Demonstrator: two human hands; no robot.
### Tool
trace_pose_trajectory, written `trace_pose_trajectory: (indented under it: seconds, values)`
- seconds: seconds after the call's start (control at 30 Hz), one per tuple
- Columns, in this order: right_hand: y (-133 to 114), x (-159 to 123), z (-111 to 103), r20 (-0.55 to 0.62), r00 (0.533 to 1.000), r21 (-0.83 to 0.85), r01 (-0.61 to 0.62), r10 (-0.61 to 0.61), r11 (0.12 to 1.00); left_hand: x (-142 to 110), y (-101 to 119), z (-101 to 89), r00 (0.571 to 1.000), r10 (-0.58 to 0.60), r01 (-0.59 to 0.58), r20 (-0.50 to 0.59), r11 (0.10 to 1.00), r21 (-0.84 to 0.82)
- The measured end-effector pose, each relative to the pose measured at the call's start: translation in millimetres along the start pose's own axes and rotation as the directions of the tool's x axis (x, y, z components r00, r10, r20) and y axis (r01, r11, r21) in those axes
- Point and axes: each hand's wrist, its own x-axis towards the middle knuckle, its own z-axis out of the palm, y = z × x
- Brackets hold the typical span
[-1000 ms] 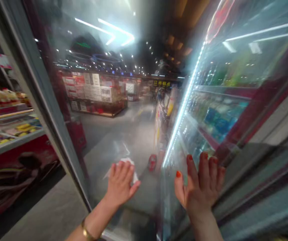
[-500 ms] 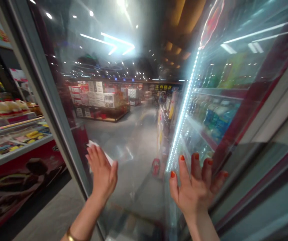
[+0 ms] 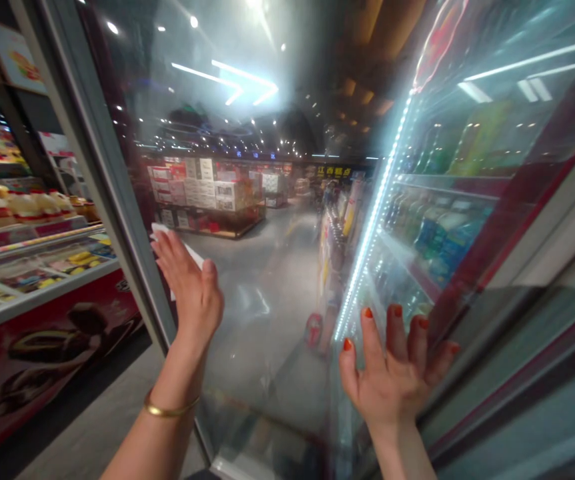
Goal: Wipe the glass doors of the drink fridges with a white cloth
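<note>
White wipe [image 3: 194,255], thin and sheet-like, lay under the left hand [image 3: 192,290], between the palm side and the glass pane [image 3: 247,363], just beside the metal frame [image 3: 105,160] on the left. Only its edges showed, past the fingertips and in the notch by the thumb; whether it was paper or cloth could not be told.

Left fingers: straight, close together, thumb slightly off; nothing clamped, the wipe backed by the flat hand. Right hand [image 3: 392,383]: fingers spread apart, palm toward the glass at the lower right, nothing seen in it; firm contact could not be confirmed.

Handling (judged): wipe very light, soft and limp, likely to crease or slip from under the fingers if pressure eased, and easily torn if paper. Best hold: flat beneath palm and fingers, or a pinch at the edge showing by the thumb. Pane judged stiff, smooth and breakable; even, flat pressure seemed suitable.

Count: wipe, 1; hands, 2; gold bracelet [image 3: 167,410] on the left wrist, 1; orange-painted nails on the right hand, 5; bright light strip [image 3: 377,207] at the right, 1; red object [image 3: 313,330] low beyond the glass, 1, too blurred to identify. Stacked boxes [image 3: 207,190] beyond the pane: several, overlapping, no reliable count
</note>
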Motion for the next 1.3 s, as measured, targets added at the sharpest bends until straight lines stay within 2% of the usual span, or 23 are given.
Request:
trace_pose_trajectory:
  seconds: [0.03,0.1,0.17,0.2,0.23,0.27,0.37,0.43,0.5,0.53,0.6,0.67,0.73,0.8,0.87,0.9,0.93,1.0,1.07,1.1,1.13,1.2,1.3]
  values:
    - [-1,1,0,-0.002,1.0,0.002,-0.003,0.003,1.0,4,12,6.0,1.0,0.01,-0.01,-0.003,1.0,-0.018]
    - [-1,2,-2,0.003,1.0,0.016,-0.025,0.025,1.0,-14,42,17.7,0.974,0.218,-0.217,0.058,0.976,-0.02]
    - [-1,4,-8,0.021,0.999,0.036,-0.048,0.048,0.998,-57,60,21.3,0.848,0.497,-0.502,0.182,0.865,-0.02]
    - [0,5,-12,0.044,0.998,0.051,-0.053,0.051,0.997,-77,60,19.0,0.794,0.571,-0.58,0.208,0.814,-0.019]
    - [1,7,-17,0.084,0.995,0.072,-0.053,0.047,0.996,-92,53,14.6,0.776,0.589,-0.601,0.225,0.799,-0.014]
    - [1,9,-21,0.134,0.99,0.099,-0.05,0.037,0.994,-99,42,9.1,0.788,0.57,-0.586,0.232,0.81,-0.002]
    - [3,14,-28,0.198,0.978,0.145,-0.087,0.058,0.986,-70,10,-2.6,0.932,0.307,-0.32,0.195,0.947,0.039]
    - [4,15,-25,0.111,0.99,0.123,-0.095,0.081,0.988,-41,15,1.3,0.977,0.145,-0.153,0.153,0.987,0.039]
    - [6,14,-19,0.026,0.997,0.099,-0.069,0.066,0.993,-37,41,11.2,0.971,0.195,-0.198,0.141,0.98,0.011]
    - [7,13,-17,0.011,0.999,0.1,-0.048,0.047,0.994,-47,56,15.9,0.939,0.308,-0.31,0.152,0.951,-0.013]
    - [10,11,-14,0.006,1.0,0.126,-0.024,0.023,0.992,-84,77,20.5,0.795,0.562,-0.569,0.23,0.822,-0.042]
    - [11,9,-15,-0.001,1.0,0.17,-0.022,0.022,0.985,-119,77,17.9,0.711,0.65,-0.664,0.267,0.746,-0.048]
    - [11,8,-18,-0.029,0.999,0.204,-0.023,0.029,0.979,-129,67,12.3,0.735,0.62,-0.64,0.273,0.768,-0.023]
    - [11,8,-20,-0.087,0.995,0.228,-0.026,0.047,0.973,-111,66,10.9,0.826,0.514,-0.53,0.233,0.848,0.009]
    - [12,6,-20,-0.134,0.99,0.237,-0.006,0.039,0.972,-83,86,17.8,0.897,0.404,-0.413,0.178,0.91,0.02]
    - [13,5,-21,-0.145,0.989,0.233,0.006,0.028,0.972,-75,101,23.3,0.905,0.393,-0.401,0.163,0.916,0.014]
    - [15,4,-21,-0.15,0.989,0.224,0.02,0.015,0.974,-72,118,28.7,0.885,0.434,-0.441,0.166,0.898,0.001]
    - [19,1,-23,-0.143,0.99,0.201,0.046,-0.017,0.979,-86,141,34.9,0.77,0.606,-0.61,0.201,0.791,-0.048]
    - [23,0,-25,-0.132,0.991,0.217,0.064,-0.036,0.974,-115,136,30.3,0.648,0.724,-0.727,0.236,0.681,-0.094]
    - [23,1,-27,-0.131,0.99,0.246,0.077,-0.046,0.966,-128,122,24.1,0.633,0.731,-0.735,0.255,0.671,-0.097]
    - [23,2,-28,-0.136,0.99,0.285,0.086,-0.049,0.955,-136,102,16.3,0.654,0.708,-0.717,0.267,0.692,-0.08]
    - [18,6,-30,-0.116,0.993,0.346,0.064,-0.025,0.936,-130,56,0.0,0.751,0.598,-0.623,0.281,0.782,-0.001]
    - [2,18,-31,0.0,0.997,0.295,-0.077,0.08,0.953,-83,19,-13.6,0.939,0.285,-0.307,0.193,0.947,0.094]
